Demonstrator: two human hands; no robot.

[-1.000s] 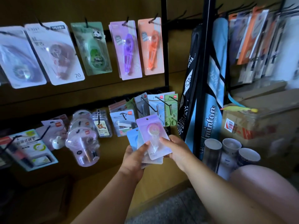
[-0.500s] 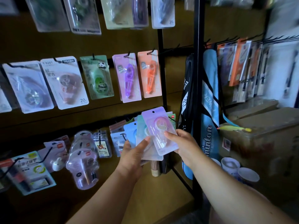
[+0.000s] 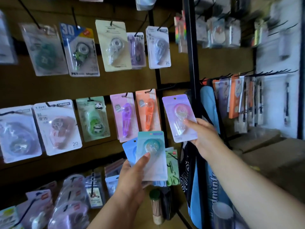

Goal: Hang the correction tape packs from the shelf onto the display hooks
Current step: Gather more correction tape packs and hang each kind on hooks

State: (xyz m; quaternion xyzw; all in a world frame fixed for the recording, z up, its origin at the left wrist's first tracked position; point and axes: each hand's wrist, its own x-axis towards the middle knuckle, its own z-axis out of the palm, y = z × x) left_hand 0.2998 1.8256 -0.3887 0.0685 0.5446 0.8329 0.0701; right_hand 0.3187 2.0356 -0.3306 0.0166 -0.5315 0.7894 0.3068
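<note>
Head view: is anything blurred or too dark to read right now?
Head view: the right edge smears with motion blur, the pegboard wall is dim, yet the lilac carded tape pack in the right hand and the teal carded pack in the left hand stay sharp.

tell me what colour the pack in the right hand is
Pale purple pack with a pink tape inside, held by the right hand; head view.

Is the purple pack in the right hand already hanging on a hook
No, the right hand holds the purple pack in the air beside the orange pack, and no hook passes through its top hole.
</note>
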